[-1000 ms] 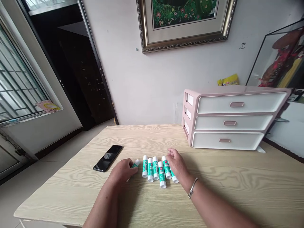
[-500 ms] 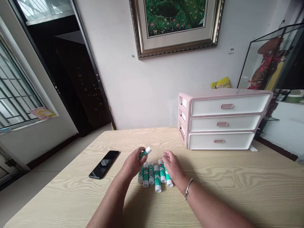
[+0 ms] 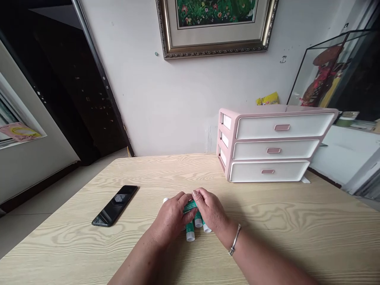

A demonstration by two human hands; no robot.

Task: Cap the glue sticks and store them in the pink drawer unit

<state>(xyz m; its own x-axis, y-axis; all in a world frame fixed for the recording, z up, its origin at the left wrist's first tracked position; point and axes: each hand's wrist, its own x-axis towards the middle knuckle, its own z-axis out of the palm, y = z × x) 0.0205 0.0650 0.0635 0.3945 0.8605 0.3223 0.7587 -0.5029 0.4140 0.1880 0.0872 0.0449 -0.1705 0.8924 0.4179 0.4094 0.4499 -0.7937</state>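
Note:
Several green-and-white glue sticks point(image 3: 194, 227) lie side by side on the wooden table point(image 3: 267, 221), partly hidden under my hands. My left hand point(image 3: 172, 217) and my right hand point(image 3: 209, 211) meet above them, fingers closed together on one glue stick point(image 3: 190, 206) held crosswise over the row. A white end shows just left of my left hand's fingers. My right wrist wears a metal bangle point(image 3: 234, 240).
A black phone point(image 3: 115, 205) lies flat to the left of the hands. A pink three-drawer organiser point(image 3: 273, 144) stands at the back right against the wall, drawers closed. A framed picture point(image 3: 215, 23) hangs above. A dark doorway opens at left.
My left hand picked one glue stick off the table at the left of the row, lifted it, then brought it to the middle where my right hand also took hold. The view shifted left.

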